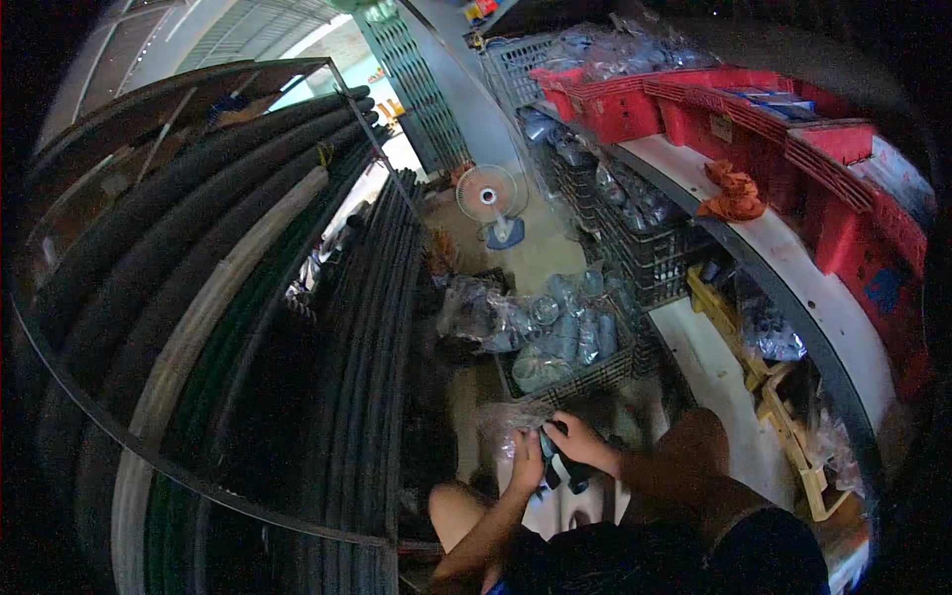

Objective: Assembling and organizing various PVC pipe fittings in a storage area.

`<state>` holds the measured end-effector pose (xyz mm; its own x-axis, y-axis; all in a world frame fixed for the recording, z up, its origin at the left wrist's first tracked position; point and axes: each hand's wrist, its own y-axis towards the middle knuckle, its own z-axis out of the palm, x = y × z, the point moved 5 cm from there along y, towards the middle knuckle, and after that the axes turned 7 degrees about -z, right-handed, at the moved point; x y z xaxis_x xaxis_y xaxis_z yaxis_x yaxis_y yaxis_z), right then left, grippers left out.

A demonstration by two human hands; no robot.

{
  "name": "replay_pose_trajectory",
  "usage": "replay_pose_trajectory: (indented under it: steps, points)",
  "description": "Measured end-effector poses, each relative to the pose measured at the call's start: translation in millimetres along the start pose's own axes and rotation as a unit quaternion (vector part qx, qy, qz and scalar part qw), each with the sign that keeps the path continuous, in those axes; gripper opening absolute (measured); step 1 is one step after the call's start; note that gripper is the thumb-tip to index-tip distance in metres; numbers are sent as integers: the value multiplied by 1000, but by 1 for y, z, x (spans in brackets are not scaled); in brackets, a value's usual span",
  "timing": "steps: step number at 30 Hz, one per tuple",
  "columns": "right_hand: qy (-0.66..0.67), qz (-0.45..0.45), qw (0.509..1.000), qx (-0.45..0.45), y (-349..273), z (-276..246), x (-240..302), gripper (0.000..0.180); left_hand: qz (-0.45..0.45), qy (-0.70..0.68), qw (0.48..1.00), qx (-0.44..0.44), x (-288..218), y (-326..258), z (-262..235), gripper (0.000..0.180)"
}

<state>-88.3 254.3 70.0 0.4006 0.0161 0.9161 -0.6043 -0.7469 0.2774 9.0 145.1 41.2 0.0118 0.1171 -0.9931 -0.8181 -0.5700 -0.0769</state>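
Hands: at the lower centre of the frame, the left hand (527, 460) and right hand (578, 442) meet over a small dark fitting (551, 458), both closed around it; the left also presses a clear plastic bag (508, 420) just above the fingers.

Grip: both hands are pinching the fitting from either side; the exact finger placement is too small to make out.

Fitting: low in the frame, held just above the person's lap, apart from the floor.

Progress: judging by the scene, the bagging appears to be well under way. A crate of filled bags stands just beyond the hands, while the bag in hand looks slack and not yet closed. How many pieces are left cannot be told.

Black crate (615, 369): centre of the frame, on the floor, heaped with clear bags of pale bluish fittings (560, 332); some bags spill over its left rim.

Stacked crates (645, 248): right of centre, dark mesh bins under the shelf, also stuffed with bagged parts.

Red crates (694, 104): upper right, lined along a white shelf (793, 288); contents mostly hidden, with some plastic wrapping showing at the top.

Orange cloth (732, 191): crumpled on the shelf beside the red crates.

Pipes (198, 268): left half of the frame, long black and pale tubes racked lengthwise.

Fan (488, 198): upper centre, standing on the floor at the far end of the aisle.

Yellow frame (764, 387): lower right, under the shelf, with more bagged parts lying near it.
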Motion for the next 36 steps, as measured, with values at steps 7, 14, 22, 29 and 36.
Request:
replay_pose_trajectory:
  steps: [7,14,22,29,36]
  points:
    - [250,386,888,22,-17,4,7,52,235,362,902,-24,-48,-34,21,45]
    - [4,44,993,-109,6,-13,0,35,123,178,976,-24,-11,-11,20,35]
    - [-50,-190,980,-6,7,-8,40,19,-331,-274,899,82,31,6,19,47]
    - [8,-106,968,227,14,-4,38,26,-385,-316,862,96,51,7,1,44]
    - [-69,-108,970,208,8,-6,49,43,-380,-176,891,174,47,1,12,44]
